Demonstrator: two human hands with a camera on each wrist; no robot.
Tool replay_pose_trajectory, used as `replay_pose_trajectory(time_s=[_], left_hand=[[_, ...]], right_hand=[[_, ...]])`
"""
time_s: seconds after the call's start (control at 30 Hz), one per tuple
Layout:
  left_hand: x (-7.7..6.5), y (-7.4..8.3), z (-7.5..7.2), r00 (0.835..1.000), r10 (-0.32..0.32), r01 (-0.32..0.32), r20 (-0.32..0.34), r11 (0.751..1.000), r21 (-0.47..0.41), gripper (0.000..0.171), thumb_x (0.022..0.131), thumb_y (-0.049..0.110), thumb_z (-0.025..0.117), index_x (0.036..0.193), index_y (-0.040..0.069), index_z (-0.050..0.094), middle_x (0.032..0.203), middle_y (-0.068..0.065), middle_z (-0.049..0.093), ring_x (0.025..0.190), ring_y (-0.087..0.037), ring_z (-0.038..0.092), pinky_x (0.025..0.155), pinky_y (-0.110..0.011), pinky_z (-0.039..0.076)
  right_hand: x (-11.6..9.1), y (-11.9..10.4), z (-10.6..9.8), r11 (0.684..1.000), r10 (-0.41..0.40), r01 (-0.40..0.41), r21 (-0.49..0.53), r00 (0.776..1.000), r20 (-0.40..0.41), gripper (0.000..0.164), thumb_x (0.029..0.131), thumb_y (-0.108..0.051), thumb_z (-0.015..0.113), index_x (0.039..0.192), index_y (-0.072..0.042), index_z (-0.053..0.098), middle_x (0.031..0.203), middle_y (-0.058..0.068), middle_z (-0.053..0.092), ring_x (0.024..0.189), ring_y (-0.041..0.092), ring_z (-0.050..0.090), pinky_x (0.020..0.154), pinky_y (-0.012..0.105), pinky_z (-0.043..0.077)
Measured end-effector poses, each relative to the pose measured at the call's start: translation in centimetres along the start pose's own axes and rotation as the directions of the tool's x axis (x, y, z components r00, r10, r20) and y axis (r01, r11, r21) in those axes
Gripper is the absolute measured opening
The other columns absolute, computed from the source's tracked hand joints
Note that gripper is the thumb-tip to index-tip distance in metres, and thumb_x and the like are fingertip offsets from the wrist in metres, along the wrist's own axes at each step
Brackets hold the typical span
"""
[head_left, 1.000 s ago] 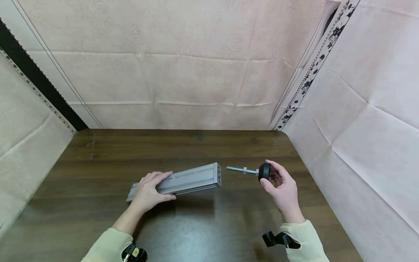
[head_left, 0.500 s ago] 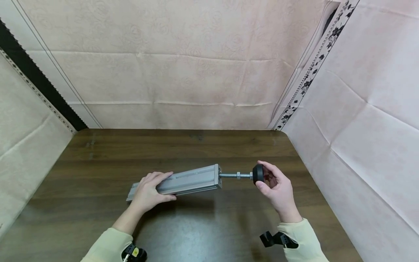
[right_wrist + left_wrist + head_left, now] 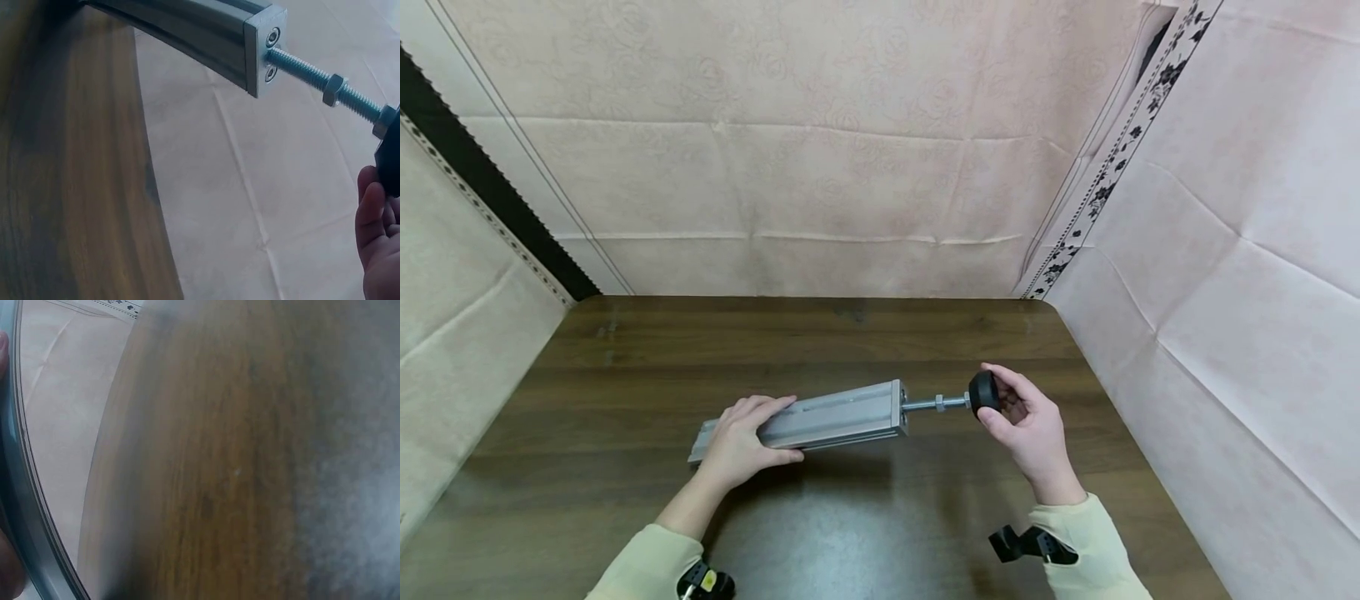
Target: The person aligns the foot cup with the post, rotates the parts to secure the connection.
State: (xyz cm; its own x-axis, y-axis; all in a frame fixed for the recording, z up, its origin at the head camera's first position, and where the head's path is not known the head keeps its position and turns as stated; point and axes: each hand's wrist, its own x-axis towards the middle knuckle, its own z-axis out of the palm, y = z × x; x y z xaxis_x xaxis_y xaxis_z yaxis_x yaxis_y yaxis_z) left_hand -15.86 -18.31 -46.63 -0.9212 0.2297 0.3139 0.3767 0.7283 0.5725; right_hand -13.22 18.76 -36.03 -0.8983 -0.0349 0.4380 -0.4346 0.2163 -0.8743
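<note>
My left hand (image 3: 741, 442) grips a grey aluminium profile (image 3: 842, 415) near its left part, thumb on the near side and fingers over the far side. In the left wrist view only a strip of the profile (image 3: 28, 487) and bits of fingers show at the left edge. My right hand (image 3: 1030, 433) pinches the black round base of a levelling foot (image 3: 982, 393) between thumb and fingers. In the right wrist view, its threaded rod (image 3: 303, 67) meets the end plate (image 3: 252, 59) between two socket screws, the tip hidden there. A hex nut (image 3: 335, 90) sits midway along the rod.
A brown wood-grain table (image 3: 820, 333) lies beneath both hands. Pale cloth (image 3: 820, 167) hangs behind its far edge, with more cloth (image 3: 1247, 250) along the right side. Black camera mounts (image 3: 1030, 544) are strapped at both wrists.
My right hand has moved left with the levelling foot. Its rod tip, apart from the profile a second ago, now meets the end plate. The left hand has stayed nearly still.
</note>
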Motion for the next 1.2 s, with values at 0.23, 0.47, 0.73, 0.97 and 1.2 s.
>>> replay_pose_trajectory(time_s=[0.23,0.47,0.73,0.97,1.2], left_hand=[[0.0,0.1,-0.1,1.0,-0.013,0.013,-0.003,1.0,0.006,0.079,0.06,0.046,0.085,0.129,0.021,0.058,0.113,-0.002,0.056,0.105,-0.023,0.049,0.09,-0.048,0.032],[-0.1,0.5,-0.5,1.0,-0.002,0.001,0.008,0.998,0.055,0.079,0.063,0.05,0.081,0.131,0.02,0.055,0.113,-0.004,0.055,0.105,-0.025,0.048,0.088,-0.049,0.034],[0.1,0.9,-0.6,0.999,0.001,-0.006,0.054,0.996,0.085,0.08,0.064,0.053,0.079,0.132,0.02,0.053,0.116,-0.004,0.055,0.106,-0.025,0.049,0.09,-0.05,0.036],[0.6,1.8,-0.4,0.996,0.014,-0.018,0.092,0.999,0.05,0.08,0.066,0.051,0.079,0.13,0.012,0.052,0.125,-0.008,0.055,0.113,-0.028,0.051,0.096,-0.053,0.034],[0.8,2.1,-0.3,0.995,0.059,-0.066,0.078,0.994,0.092,0.081,0.066,0.053,0.078,0.132,0.014,0.053,0.12,-0.005,0.058,0.109,-0.025,0.052,0.094,-0.051,0.035]], right_hand=[[0.4,-0.7,0.3,0.998,0.049,-0.05,-0.029,0.999,-0.019,0.043,0.077,0.005,0.07,0.119,0.003,0.06,0.099,0.0,0.063,0.084,0.012,0.059,0.073,0.02,0.048],[0.8,-1.0,0.5,0.999,0.041,-0.042,-0.007,0.999,-0.019,0.042,0.077,0.008,0.068,0.118,0.007,0.059,0.099,-0.001,0.062,0.084,0.011,0.06,0.074,0.019,0.048],[0.8,-1.1,0.5,1.0,0.006,-0.006,0.004,1.0,-0.012,0.041,0.077,0.009,0.067,0.118,0.009,0.06,0.101,-0.002,0.062,0.086,0.01,0.059,0.074,0.018,0.048],[0.6,-1.0,0.6,1.0,0.011,-0.011,0.011,1.0,-0.011,0.041,0.078,0.01,0.067,0.118,0.01,0.059,0.104,-0.005,0.062,0.087,0.009,0.059,0.074,0.018,0.048],[0.6,-1.0,0.5,0.999,0.02,-0.021,-0.03,1.0,-0.022,0.04,0.078,0.007,0.068,0.117,0.008,0.061,0.1,-0.008,0.063,0.085,0.008,0.06,0.072,0.017,0.048]])
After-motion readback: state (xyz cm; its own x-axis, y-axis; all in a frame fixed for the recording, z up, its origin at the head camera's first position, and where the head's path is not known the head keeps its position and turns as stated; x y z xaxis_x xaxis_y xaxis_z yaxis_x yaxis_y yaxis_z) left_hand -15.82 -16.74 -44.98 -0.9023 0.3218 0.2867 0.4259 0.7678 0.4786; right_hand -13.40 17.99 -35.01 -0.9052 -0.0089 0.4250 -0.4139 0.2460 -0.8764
